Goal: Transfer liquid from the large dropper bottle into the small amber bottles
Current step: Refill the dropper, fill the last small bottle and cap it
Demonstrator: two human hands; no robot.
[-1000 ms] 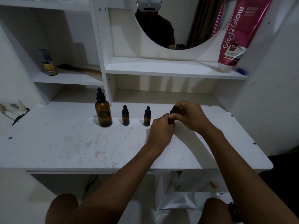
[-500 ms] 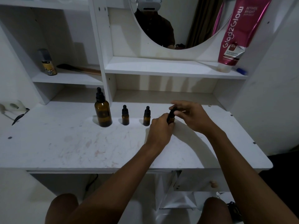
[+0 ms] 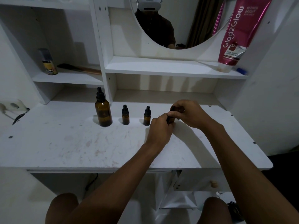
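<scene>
A large amber dropper bottle point(image 3: 103, 112) with a black cap stands on the white vanity top point(image 3: 80, 143). To its right stand two small amber bottles point(image 3: 125, 116) point(image 3: 147, 117), both capped. A third small amber bottle point(image 3: 171, 119) is mostly hidden between my hands. My left hand point(image 3: 160, 130) grips its body. My right hand point(image 3: 187, 113) curls over its black dropper cap from above.
A pink Glad2Glow tube point(image 3: 237, 33) leans on the upper shelf at right. A small spray can point(image 3: 48, 63) and a brush point(image 3: 77, 67) sit on the left shelf. An oval mirror point(image 3: 178, 21) hangs behind. A power socket point(image 3: 13, 106) is at far left.
My right hand's fingers have closed down again over the cap of the third small bottle. My left hand and the other bottles have stayed in place.
</scene>
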